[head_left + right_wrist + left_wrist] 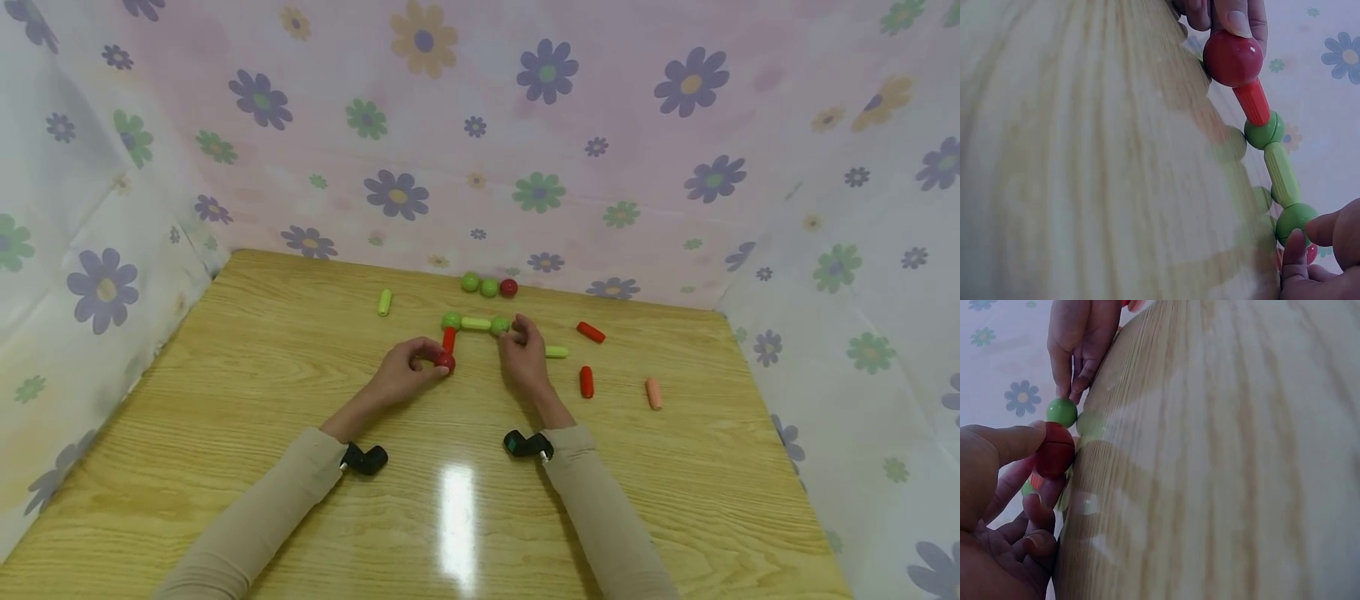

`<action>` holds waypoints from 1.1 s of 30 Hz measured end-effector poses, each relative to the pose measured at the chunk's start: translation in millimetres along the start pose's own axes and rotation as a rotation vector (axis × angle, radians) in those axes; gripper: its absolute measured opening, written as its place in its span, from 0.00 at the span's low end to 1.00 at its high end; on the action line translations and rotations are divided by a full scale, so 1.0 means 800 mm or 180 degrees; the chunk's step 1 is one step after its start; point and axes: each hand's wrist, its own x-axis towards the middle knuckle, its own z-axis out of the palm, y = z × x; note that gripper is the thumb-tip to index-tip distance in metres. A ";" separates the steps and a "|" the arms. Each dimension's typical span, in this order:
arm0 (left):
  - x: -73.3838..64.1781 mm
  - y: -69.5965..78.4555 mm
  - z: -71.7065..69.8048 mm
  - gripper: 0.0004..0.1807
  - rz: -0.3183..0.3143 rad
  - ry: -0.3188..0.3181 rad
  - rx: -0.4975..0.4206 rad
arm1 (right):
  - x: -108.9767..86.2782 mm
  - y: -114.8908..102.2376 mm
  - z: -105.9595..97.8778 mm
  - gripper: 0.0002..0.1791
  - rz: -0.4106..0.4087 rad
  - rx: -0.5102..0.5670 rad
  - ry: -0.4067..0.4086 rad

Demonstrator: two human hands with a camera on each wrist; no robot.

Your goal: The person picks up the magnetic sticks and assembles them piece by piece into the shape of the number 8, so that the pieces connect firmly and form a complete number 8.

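Observation:
My left hand (405,369) pinches a red ball (446,364) between thumb and fingers. From that ball a short red rod (448,339) leads to a green ball (452,321), and a yellow-green rod (476,323) links this one to a second green ball (499,326), making an L-shaped chain low over the table. At the chain's other end my right hand (525,354) pinches the second green ball; the right wrist view shows thumb and finger on this ball (1295,223). In the left wrist view the fingers partly cover the red ball (1055,451).
Two loose green balls (480,285) and a red ball (508,287) stand in a row by the back cloth. A yellow-green rod (385,302) lies at back left. Right of my right hand lie another yellow-green rod (557,352), red rods (587,382) and an orange-pink rod (654,393).

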 end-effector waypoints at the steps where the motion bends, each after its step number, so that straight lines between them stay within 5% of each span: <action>1: 0.000 0.000 0.000 0.13 0.0004 0.0000 0.0011 | -0.001 0.000 -0.001 0.31 0.0040 0.0013 0.0002; 17: -0.002 0.001 0.002 0.14 0.0113 0.0030 0.0017 | -0.033 -0.018 -0.037 0.30 0.0277 -0.0150 -0.0557; 26: -0.002 0.001 0.001 0.13 0.0048 0.0059 0.0007 | -0.054 -0.010 -0.066 0.23 -0.0048 -0.0200 -0.0731; 33: -0.001 0.002 0.001 0.14 0.0048 0.0045 0.0008 | -0.057 -0.009 -0.096 0.18 -0.0453 0.0067 -0.0367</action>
